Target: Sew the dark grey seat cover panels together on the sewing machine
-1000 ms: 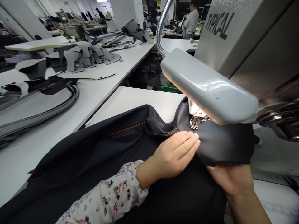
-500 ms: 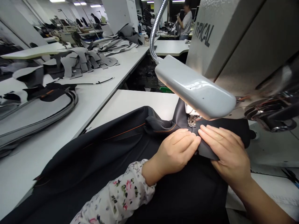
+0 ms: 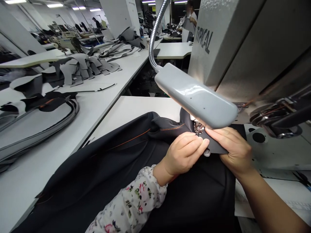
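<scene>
Black cover material (image 3: 116, 174) with orange stitching spreads across the sewing table and under the presser foot (image 3: 198, 127) of a sewing machine (image 3: 218, 45). My left hand (image 3: 186, 152) is closed, its fingers pinching the edge of the material just in front of the foot. Close beside it, my right hand (image 3: 232, 150) grips a dark grey flap (image 3: 215, 145) of the same work, thumb underneath and fingers on top. A grey lamp (image 3: 196, 95) on a bendable metal neck hangs over the foot and hides part of the needle area.
On the long white table (image 3: 104, 97) at left lie a pile of cut grey pieces (image 3: 82, 66) and a piped grey panel (image 3: 39, 129). Dark scissors (image 3: 301, 178) rest at the far right. A person (image 3: 190, 21) stands in the background holding material.
My right hand has curled from lying flatter to gripping the flap's edge, and the flap has shifted, baring more of the machine bed. My left hand stays pinched near the foot. The view moved slightly.
</scene>
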`<state>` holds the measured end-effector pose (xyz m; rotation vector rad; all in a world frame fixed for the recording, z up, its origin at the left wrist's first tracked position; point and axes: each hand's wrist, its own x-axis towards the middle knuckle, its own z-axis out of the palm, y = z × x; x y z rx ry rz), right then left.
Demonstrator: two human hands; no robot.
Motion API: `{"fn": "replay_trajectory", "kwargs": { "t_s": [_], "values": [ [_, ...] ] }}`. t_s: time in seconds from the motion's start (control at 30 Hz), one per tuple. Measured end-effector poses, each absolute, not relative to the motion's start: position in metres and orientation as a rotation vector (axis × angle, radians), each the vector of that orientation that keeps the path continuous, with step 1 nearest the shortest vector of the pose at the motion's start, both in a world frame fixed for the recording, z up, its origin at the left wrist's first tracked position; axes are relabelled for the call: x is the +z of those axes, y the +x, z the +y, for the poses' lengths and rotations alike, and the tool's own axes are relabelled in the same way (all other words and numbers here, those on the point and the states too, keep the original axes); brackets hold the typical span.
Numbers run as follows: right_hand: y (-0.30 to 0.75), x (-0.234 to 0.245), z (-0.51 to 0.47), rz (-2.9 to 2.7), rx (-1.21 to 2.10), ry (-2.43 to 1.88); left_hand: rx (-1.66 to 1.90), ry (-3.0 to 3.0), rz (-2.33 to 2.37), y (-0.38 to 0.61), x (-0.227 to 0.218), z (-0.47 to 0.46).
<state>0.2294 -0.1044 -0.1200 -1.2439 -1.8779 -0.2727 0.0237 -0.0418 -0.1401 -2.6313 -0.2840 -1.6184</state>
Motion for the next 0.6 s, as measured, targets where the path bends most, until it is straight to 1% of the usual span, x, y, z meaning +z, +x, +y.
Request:
{"fn": "replay_trajectory", "kwargs": {
  "t_s": [0.27, 0.4, 0.5, 0.6],
  "values": [
    [0.232, -0.133, -0.088, -1.753, -0.217, -1.35, -1.582, -2.705, -0.262, 0.022, -0.144, -0.046],
    [0.232, -0.134, -0.082, -1.761, -0.212, -1.369, -1.454, -2.781, -0.452, 0.022, -0.135, -0.065],
    [0.234, -0.137, -0.081, -1.773, -0.24, -1.37, -1.191, -3.006, -0.628, 0.007, -0.136, -0.098],
    [0.236, -0.14, -0.087, -1.81, -0.308, -1.339, -0.67, -3.236, -0.674, -0.034, -0.155, -0.138]
  ]
}}
